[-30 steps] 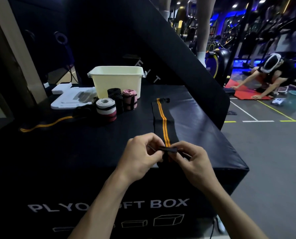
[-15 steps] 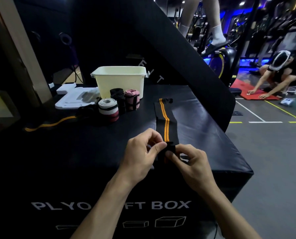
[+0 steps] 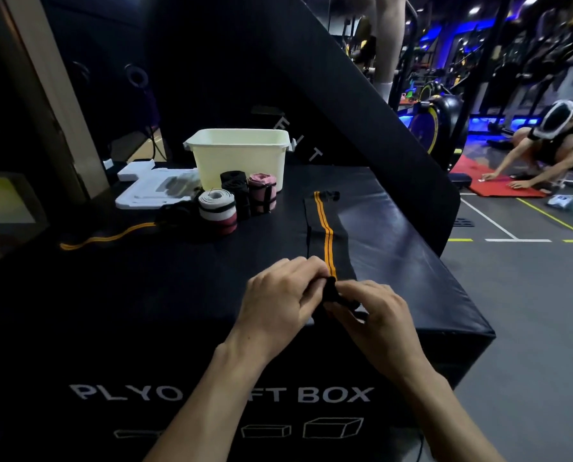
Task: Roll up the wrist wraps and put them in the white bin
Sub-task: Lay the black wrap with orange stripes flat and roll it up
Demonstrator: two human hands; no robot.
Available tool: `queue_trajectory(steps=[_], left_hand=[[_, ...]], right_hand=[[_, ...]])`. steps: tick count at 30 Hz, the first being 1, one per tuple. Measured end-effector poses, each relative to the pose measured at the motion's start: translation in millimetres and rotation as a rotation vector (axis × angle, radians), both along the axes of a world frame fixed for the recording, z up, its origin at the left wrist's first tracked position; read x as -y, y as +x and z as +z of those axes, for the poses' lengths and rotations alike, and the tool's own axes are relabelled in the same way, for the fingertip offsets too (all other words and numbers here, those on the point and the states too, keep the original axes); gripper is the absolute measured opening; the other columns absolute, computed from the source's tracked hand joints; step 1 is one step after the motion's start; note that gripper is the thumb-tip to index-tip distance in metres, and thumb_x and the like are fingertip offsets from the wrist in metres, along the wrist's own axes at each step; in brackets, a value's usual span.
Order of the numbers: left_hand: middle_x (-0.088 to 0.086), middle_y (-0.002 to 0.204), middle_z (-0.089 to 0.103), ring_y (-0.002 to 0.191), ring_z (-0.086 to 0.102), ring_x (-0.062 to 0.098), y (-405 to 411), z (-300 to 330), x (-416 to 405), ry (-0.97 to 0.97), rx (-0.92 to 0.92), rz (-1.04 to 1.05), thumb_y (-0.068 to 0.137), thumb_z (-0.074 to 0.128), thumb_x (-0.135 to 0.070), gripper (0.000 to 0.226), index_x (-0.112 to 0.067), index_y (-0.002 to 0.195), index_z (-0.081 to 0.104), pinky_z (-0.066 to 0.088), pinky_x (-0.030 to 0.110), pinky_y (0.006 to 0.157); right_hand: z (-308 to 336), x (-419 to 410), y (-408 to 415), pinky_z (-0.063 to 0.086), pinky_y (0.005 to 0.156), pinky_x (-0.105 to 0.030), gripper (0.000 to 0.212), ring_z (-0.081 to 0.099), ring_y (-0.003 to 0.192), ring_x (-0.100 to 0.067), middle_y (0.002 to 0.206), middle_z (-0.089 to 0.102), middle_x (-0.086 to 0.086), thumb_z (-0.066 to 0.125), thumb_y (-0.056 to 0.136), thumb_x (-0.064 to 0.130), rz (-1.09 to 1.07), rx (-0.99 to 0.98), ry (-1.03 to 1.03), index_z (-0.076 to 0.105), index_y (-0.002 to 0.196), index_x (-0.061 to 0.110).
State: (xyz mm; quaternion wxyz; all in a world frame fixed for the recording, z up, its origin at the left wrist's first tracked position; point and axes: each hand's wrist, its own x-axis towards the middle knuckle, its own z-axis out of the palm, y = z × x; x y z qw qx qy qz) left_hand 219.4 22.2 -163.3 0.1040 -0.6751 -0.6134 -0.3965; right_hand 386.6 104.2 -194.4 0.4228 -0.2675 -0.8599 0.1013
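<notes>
A black wrist wrap with two orange stripes (image 3: pixel 326 230) lies flat on the black plyo box (image 3: pixel 145 295), running away from me. Its near end is turned into a small roll. My left hand (image 3: pixel 280 303) and my right hand (image 3: pixel 375 315) pinch that roll between fingertips and thumbs at the box's front edge. The white bin (image 3: pixel 240 155) stands at the back of the box. In front of it stand three rolled wraps: a white, black and red one (image 3: pixel 218 210), a black one (image 3: pixel 236 191) and a pink one (image 3: pixel 262 191). Another black wrap with orange stripes (image 3: pixel 112 237) lies unrolled at the left.
A white foam tray (image 3: pixel 152 191) lies left of the bin. A tall black slanted pad (image 3: pixel 361 105) rises behind the box. A person (image 3: pixel 545 151) crouches over a red mat (image 3: pixel 498 181) on the floor at the right. Grey floor lies right of the box.
The roll at the wrap's near end has grown a little and moved slightly forward along the wrap under my fingers. The view has shifted a bit to the left.
</notes>
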Motion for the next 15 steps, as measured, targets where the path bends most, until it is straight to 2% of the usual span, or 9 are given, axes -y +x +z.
queue_trajectory(steps=[2,4,6,8,11,13,15], left_hand=[[-0.014,0.085,0.063,0.082,0.057,0.010,-9,2,1,-0.053,0.057,-0.090,0.094,0.062,-0.033,0.005,-0.034,0.099,0.063,0.052,0.038,0.070],[-0.014,0.081,0.064,0.079,0.055,0.008,-18,3,5,-0.071,0.032,-0.113,0.089,0.066,-0.036,0.007,-0.034,0.096,0.065,0.051,0.038,0.067],[-0.015,0.076,0.063,0.075,0.052,0.005,-19,3,10,-0.045,-0.020,-0.052,0.084,0.067,-0.036,0.008,-0.033,0.091,0.066,0.051,0.038,0.064],[-0.014,0.073,0.062,0.073,0.054,0.005,-18,3,13,-0.041,-0.003,0.004,0.080,0.070,-0.033,0.009,-0.032,0.089,0.066,0.053,0.038,0.063],[-0.013,0.079,0.069,0.077,0.066,0.008,-26,8,20,-0.222,0.216,-0.111,0.086,0.076,-0.036,0.011,-0.034,0.094,0.070,0.056,0.037,0.072],[-0.010,0.082,0.074,0.078,0.071,0.011,-39,16,27,-0.344,0.357,-0.215,0.091,0.076,-0.038,0.008,-0.032,0.096,0.074,0.057,0.031,0.076],[-0.008,0.079,0.075,0.075,0.071,0.010,-59,24,32,-0.333,0.386,-0.179,0.094,0.074,-0.032,0.006,-0.027,0.095,0.076,0.057,0.028,0.075]], right_hand=[[1,5,3,0.055,0.075,-0.039,0.025,0.061,0.089,-0.005,0.093,0.069,0.020,0.070,0.088,0.041,0.053,-0.028,-0.094,0.070,0.111,0.033],[3,9,2,0.055,0.074,-0.040,0.018,0.064,0.089,-0.008,0.092,0.068,0.019,0.074,0.091,0.032,0.095,-0.099,-0.162,0.071,0.109,0.033],[6,12,-4,0.054,0.072,-0.039,0.014,0.064,0.082,-0.008,0.086,0.069,0.018,0.076,0.091,0.019,0.048,-0.129,-0.106,0.073,0.101,0.028],[7,15,-10,0.052,0.075,-0.039,0.011,0.060,0.081,-0.002,0.085,0.069,0.020,0.075,0.091,0.015,-0.018,-0.099,0.003,0.074,0.096,0.025],[10,16,-12,0.048,0.079,-0.036,0.004,0.061,0.086,0.000,0.090,0.068,0.022,0.067,0.090,0.024,0.055,-0.097,-0.042,0.072,0.091,0.024],[13,17,-13,0.049,0.075,-0.039,0.022,0.065,0.083,-0.008,0.087,0.069,0.015,0.055,0.097,0.034,0.160,-0.122,-0.189,0.071,0.086,0.023],[19,20,-16,0.051,0.071,-0.041,0.043,0.069,0.074,-0.013,0.080,0.073,0.004,0.044,0.102,0.039,0.253,-0.174,-0.316,0.073,0.079,0.018]])
